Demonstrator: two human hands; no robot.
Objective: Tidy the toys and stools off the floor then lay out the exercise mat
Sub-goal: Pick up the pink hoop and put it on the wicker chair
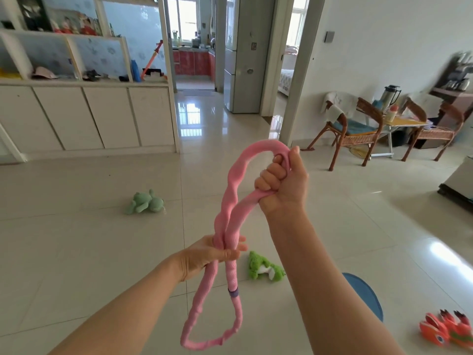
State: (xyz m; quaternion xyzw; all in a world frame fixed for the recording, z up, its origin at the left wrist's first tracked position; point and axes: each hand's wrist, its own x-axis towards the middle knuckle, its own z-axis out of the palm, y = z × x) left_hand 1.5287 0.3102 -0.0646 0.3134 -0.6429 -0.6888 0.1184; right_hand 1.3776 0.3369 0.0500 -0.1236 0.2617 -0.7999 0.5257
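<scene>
A long pink fabric-covered band is folded into loops in front of me. My right hand grips its upper loop, fingers curled tight around it. Lower down, my left hand holds two strands together, and a loop with a purple ring hangs below it. On the tiled floor lie a pale green plush toy, a bright green plush frog and an orange toy at the lower right. A blue stool seat shows behind my right forearm.
White cabinets with shelves line the left wall. Two wicker chairs and a small table stand at the right. A doorway to the kitchen is straight ahead. A dark furniture edge juts in at the right.
</scene>
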